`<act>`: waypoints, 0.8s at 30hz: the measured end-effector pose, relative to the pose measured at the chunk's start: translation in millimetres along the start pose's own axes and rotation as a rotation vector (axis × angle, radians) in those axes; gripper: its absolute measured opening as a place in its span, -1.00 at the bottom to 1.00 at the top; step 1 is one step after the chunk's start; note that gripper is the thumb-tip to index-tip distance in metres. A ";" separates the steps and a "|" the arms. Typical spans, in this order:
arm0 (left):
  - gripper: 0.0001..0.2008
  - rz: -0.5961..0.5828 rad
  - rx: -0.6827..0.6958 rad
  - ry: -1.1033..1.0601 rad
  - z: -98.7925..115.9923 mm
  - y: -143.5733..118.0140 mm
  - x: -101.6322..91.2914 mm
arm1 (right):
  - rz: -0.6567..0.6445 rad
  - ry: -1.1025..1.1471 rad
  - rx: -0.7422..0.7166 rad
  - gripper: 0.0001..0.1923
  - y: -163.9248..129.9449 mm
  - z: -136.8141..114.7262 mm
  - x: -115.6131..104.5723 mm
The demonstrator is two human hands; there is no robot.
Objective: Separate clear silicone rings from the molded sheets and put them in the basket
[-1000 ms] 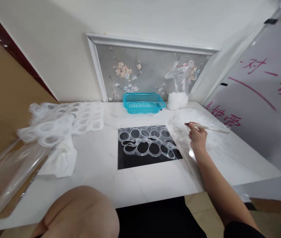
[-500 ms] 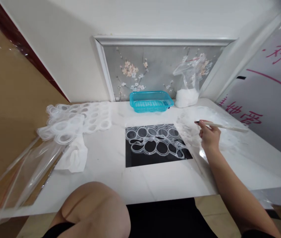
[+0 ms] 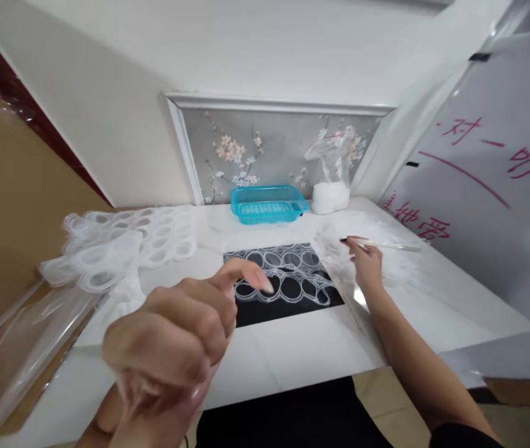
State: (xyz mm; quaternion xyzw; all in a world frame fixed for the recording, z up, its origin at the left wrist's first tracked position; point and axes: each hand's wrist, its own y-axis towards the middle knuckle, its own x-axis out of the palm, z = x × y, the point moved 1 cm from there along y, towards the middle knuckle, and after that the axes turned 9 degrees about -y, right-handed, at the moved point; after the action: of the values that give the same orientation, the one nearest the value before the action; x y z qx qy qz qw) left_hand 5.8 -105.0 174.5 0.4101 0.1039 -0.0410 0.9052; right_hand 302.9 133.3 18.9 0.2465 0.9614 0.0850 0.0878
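your right hand point(image 3: 366, 264) is closed in a pinch on a thin white stick point(image 3: 386, 245) with a dark tip; the stick lies level above the right part of the white table point(image 3: 293, 348), its dark end pointing left, over a crumpled clear plastic sheet point(image 3: 386, 264) on which the hand rests. just left of that hand, a clear ring sheet point(image 3: 288, 274) of joined circular openings lies on a black square panel point(image 3: 283, 308) set in the table top. your left hand point(image 3: 175, 336) is raised close to the camera, fingers curled into a loose fist with the forefinger point(image 3: 246, 274) stretched toward the ring sheet; it holds nothing that can be seen, and it hides part of the table and the panel's left edge. at the back edge of the table stands a turquoise basket point(image 3: 267, 203), and beside it on the right a clear bag point(image 3: 330, 180) holding white material. behind them hangs a grey picture point(image 3: 269, 149) with painted blossoms in a white frame. at the left, a pile of ring sheets point(image 3: 119, 239) lies on the table, with a long clear plastic bag point(image 3: 22, 348) trailing off the near left corner. at the right, a pale board point(image 3: 493, 186) bears red handwritten chinese characters; they are partly cut off and too skewed to read with certainty.
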 end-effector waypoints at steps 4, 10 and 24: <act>-0.84 0.094 0.093 0.044 -11.7 25.8 12.2 | -0.278 0.301 0.130 -0.67 -20.1 -30.3 17.6; -0.80 -0.162 -0.097 0.653 -52.0 60.0 11.2 | -0.886 0.654 0.566 -0.76 -67.3 -107.3 51.9; -0.58 -0.469 -0.498 0.128 -107.0 73.9 -18.6 | -1.520 0.758 0.494 -0.85 -105.5 -151.8 77.9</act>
State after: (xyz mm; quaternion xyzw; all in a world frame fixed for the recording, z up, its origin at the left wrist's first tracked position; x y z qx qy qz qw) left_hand -17.1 23.9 164.1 0.1436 0.2588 -0.1953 0.9350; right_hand 155.3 62.0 134.4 -0.4922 0.8205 -0.1304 -0.2597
